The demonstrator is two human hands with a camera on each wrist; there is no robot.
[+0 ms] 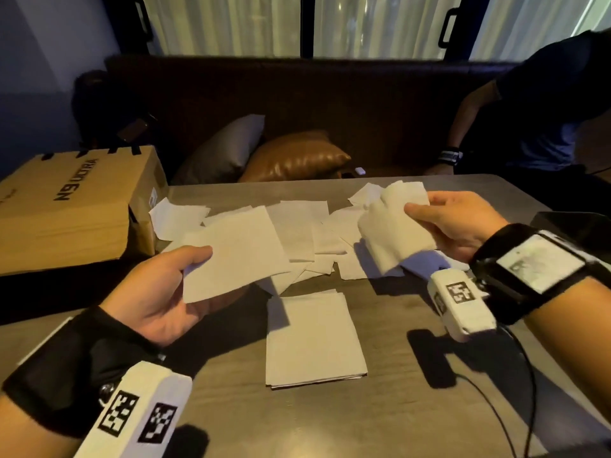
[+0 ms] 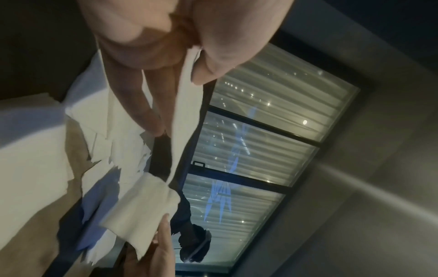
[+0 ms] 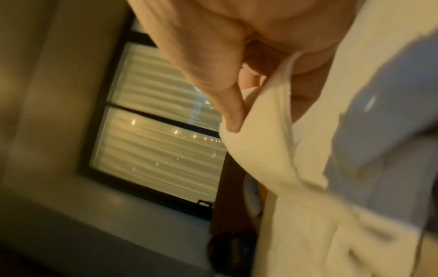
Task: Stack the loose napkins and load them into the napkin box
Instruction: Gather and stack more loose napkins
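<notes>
My left hand pinches a flat white napkin by its near corner, held above the table's left side; in the left wrist view the thumb and fingers clamp that napkin edge-on. My right hand grips a drooping, crumpled napkin above the table's right side; the same napkin hangs from thumb and fingers in the right wrist view. A neat stack of napkins lies on the table in front of me. Several loose napkins are scattered behind it. No napkin box is visible.
A cardboard box sits at the table's left edge. A dark object lies at the far right. A cable trails over the grey table. Another person sits on the sofa beyond, beside cushions.
</notes>
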